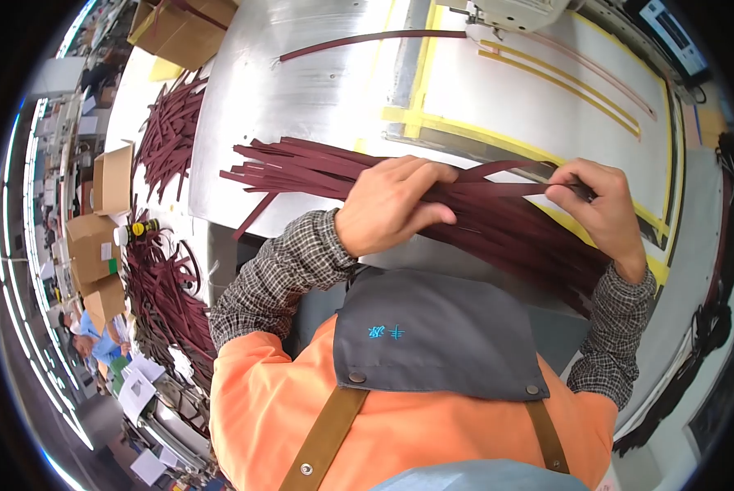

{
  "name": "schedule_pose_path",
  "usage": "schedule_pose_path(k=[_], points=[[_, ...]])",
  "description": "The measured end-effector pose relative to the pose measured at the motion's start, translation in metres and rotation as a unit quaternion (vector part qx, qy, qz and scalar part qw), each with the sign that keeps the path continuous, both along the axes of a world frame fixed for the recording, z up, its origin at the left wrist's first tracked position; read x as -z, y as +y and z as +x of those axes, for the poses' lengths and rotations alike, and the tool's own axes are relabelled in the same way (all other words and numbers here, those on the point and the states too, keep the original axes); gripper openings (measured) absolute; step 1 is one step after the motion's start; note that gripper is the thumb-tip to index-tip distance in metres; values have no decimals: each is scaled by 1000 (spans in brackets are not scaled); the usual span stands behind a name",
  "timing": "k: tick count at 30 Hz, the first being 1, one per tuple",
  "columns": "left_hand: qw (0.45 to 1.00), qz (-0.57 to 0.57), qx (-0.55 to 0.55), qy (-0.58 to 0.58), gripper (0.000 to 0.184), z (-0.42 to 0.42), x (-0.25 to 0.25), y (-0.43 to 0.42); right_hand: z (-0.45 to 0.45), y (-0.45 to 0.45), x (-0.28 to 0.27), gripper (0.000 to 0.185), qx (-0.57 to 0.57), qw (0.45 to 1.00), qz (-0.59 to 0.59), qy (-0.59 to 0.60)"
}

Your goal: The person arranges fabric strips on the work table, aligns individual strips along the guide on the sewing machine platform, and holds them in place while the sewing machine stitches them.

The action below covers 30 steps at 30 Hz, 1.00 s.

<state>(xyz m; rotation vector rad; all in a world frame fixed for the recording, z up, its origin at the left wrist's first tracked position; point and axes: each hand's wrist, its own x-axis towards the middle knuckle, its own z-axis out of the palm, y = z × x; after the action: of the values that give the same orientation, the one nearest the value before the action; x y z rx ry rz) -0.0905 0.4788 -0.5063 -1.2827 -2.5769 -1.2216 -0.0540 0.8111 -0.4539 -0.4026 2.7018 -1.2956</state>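
Observation:
A thick bundle of maroon fabric strips (498, 225) lies across the near edge of the work surface, fanned out at both ends. My left hand (396, 200) is closed over the middle of the bundle, its fingers curled around some strips. To the right, my right hand (600, 204) pinches the end of a maroon strip (506, 189) that runs back to my left hand, slightly raised above the bundle. A dark bit shows in the right fingers; I cannot tell what it is. One single maroon strip (367, 39) lies farther back, its end near the sewing machine head.
The sewing machine (518, 12) stands at the back over a white plate (547, 90) edged with yellow tape. More maroon strips (171, 135) are heaped at the left, near cardboard boxes (93, 250). A control screen (670, 37) is at upper right. Another person sits at far left.

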Motion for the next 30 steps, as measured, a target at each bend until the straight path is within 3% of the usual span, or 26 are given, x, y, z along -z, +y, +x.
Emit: schedule_pose_path(k=[3, 6, 8, 10, 14, 16, 18, 21, 22, 24, 26, 28, 30], points=[[998, -40, 43, -14, 31, -4, 5, 6, -5, 2, -15, 17, -29, 1000, -5, 7], [993, 27, 82, -84, 30, -15, 3, 4, -7, 24, -32, 18, -18, 1000, 17, 6], [948, 24, 108, -298, 22, -28, -22, -10, -4, 51, -39, 17, 3, 999, 54, 5], [924, 13, 94, -369, 19, -43, -43, -26, 0, 82, -46, 16, 32, 995, 89, -1], [959, -62, 48, -271, 19, -74, -54, -48, 15, 138, -50, 18, 148, 974, 173, 15], [971, -138, -1, -193, 17, -91, -52, -49, 24, 162, -40, 14, 203, 950, 217, 95], [985, -120, -37, -116, 17, -107, -26, -50, 33, 185, -28, 16, 250, 917, 267, 159], [993, -115, -14, 6, 24, -127, -6, -29, 50, 226, 6, 28, 249, 825, 381, 335], [993, -115, -12, 38, 26, -131, 1, -20, 57, 241, 21, 38, 270, 823, 390, 313], [991, -121, -11, 59, 26, -141, 18, 0, 67, 256, 49, 37, 280, 790, 477, 264], [996, -84, 14, -12, 26, -150, 44, 19, 67, 234, 69, 36, 317, 804, 444, 237], [990, -115, 34, -73, 29, -152, 68, 38, 56, 188, 89, 30, 304, 882, 307, 189], [978, -158, 96, -95, 30, -151, 73, 54, 39, 133, 102, 24, 197, 916, 266, 226]])
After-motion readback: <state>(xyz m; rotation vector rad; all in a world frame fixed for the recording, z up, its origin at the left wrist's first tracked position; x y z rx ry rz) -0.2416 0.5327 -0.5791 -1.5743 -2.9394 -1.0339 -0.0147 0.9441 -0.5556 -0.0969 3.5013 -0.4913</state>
